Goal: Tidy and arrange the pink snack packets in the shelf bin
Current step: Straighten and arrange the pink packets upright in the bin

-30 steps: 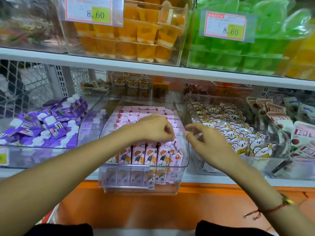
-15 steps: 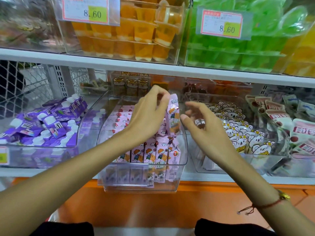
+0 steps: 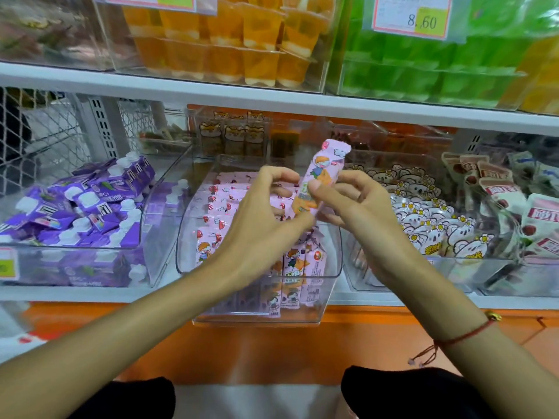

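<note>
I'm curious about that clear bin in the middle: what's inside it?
The clear bin holds rows of pink snack packets, flat at the back, upright at the front. Both hands, left hand and right hand, hold one packet above it and hide the middle rows.

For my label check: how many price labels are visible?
3 labels: one cut off, on the orange bin; one reading 8.60 on the green bin; one at left edge, on the purple bin. Others may be hidden.
</note>
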`<action>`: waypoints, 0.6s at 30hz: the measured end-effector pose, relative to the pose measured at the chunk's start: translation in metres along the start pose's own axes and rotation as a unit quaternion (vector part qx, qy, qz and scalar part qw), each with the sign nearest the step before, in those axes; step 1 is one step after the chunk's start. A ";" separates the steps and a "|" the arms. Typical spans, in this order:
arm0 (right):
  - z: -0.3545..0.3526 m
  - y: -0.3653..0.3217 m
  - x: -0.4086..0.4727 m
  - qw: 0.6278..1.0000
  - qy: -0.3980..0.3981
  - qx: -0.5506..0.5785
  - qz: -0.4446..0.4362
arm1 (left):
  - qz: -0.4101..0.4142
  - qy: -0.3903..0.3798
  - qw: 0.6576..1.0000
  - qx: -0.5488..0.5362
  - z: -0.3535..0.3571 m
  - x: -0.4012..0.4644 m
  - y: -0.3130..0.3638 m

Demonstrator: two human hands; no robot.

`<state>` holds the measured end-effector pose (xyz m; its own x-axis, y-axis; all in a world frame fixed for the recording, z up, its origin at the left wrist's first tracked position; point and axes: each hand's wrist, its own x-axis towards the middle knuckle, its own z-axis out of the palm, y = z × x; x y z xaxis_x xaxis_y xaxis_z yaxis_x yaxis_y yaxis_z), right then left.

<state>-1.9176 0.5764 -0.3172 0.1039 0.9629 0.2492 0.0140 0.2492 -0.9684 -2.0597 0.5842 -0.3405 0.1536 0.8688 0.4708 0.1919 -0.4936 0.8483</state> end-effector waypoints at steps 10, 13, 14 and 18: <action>-0.005 -0.001 0.003 0.998 -0.043 -0.020 -0.049 | -0.001 -0.041 0.998 -0.056 -0.004 0.006 -0.007; -0.005 -0.001 0.000 0.993 -0.030 -0.062 -0.092 | -0.017 -0.064 0.994 -0.086 -0.003 0.004 -0.008; -0.005 -0.002 -0.001 0.992 -0.023 -0.066 -0.101 | -0.022 -0.067 0.993 -0.090 -0.002 0.003 -0.007; -0.007 -0.003 -0.002 0.993 0.015 -0.072 -0.091 | -0.033 -0.071 0.991 -0.106 0.000 0.002 0.000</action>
<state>-1.9110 0.5730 -0.3152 0.1162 0.8987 0.4228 0.1780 0.4000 -0.8991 -2.0593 0.5855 -0.3394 0.2852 0.8774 0.3858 0.0013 -0.4029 0.9152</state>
